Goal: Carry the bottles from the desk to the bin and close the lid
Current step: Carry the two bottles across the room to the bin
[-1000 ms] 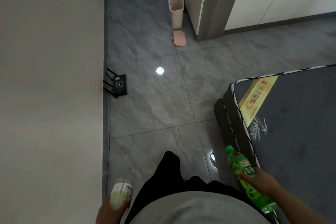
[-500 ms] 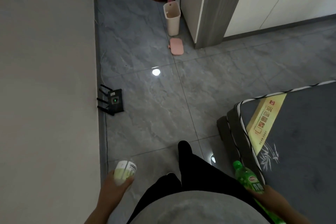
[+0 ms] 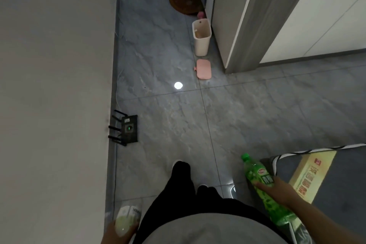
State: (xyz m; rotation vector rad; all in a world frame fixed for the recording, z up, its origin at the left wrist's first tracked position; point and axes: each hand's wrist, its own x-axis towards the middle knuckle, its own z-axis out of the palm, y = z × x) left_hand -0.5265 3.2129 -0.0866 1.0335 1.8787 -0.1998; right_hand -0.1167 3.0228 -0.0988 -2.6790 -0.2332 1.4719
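1. Seen low on the right: a green bottle (image 3: pixel 263 188), held round its labelled middle by the right hand (image 3: pixel 281 190), fingers curled about the body, cap pointing forward over the floor.
2. Seen at the bottom left: a pale bottle (image 3: pixel 127 217) with a white label, gripped from below by the left hand (image 3: pixel 116 233); fingers mostly cut off by the frame edge, yet clearly wrapped round the base.
3. Judged light and easy to carry, both being thin plastic; walls likely to give and dent under a hard squeeze, and smooth enough to slip if held loosely.
4. Judged best held at the waist over the label, as with the green one; the low hold on the pale one looked less secure.
5. Ahead, well apart from both hands: a cream bin (image 3: pixel 201 42), standing open beside the door frame, something yellowish visible inside.
6. Just in front of the bin, flat on the grey tiles: a pink lid (image 3: pixel 204 69), not yet fitted.
7. Also noted: a black router (image 3: pixel 129 129) against the left wall, and a yellow box (image 3: pixel 311 176) on a dark mattress at the right.
8. Reckoned still to do: dropping both bottles in, then freeing a hand for the lid.
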